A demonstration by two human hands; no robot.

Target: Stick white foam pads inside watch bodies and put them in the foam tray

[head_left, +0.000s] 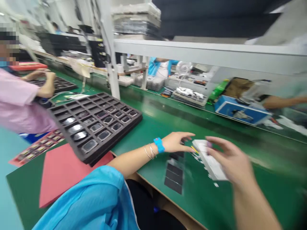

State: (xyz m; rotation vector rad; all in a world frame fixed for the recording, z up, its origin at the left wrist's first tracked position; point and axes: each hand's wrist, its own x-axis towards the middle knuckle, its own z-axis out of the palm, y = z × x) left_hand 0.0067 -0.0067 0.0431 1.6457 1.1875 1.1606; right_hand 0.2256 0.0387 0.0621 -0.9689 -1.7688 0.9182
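Observation:
My left hand (176, 142), with a blue wristband and thin bangles on its arm, is curved around a small dark part (184, 140) partly hidden by the fingers. A yellow wire-like strip (194, 149) shows by its thumb tip. Across from it, my right hand (231, 156) pinches a small purplish thing (209, 147), too blurred to name. Below the right fingers a long white block (213, 164) lies at a slant on the green mat, with small white scraps (216, 184) along it. Black rectangular pieces in a clear sheet (174, 174) lie nearer the table edge.
A dark foam tray (87, 156) of watch-like parts rests at the left, over a red sheet (56, 175). Beyond it sits a person in pink (21, 99). A white shelf beam (203, 52) crosses above the bench. A blue box (242, 110) stands back right.

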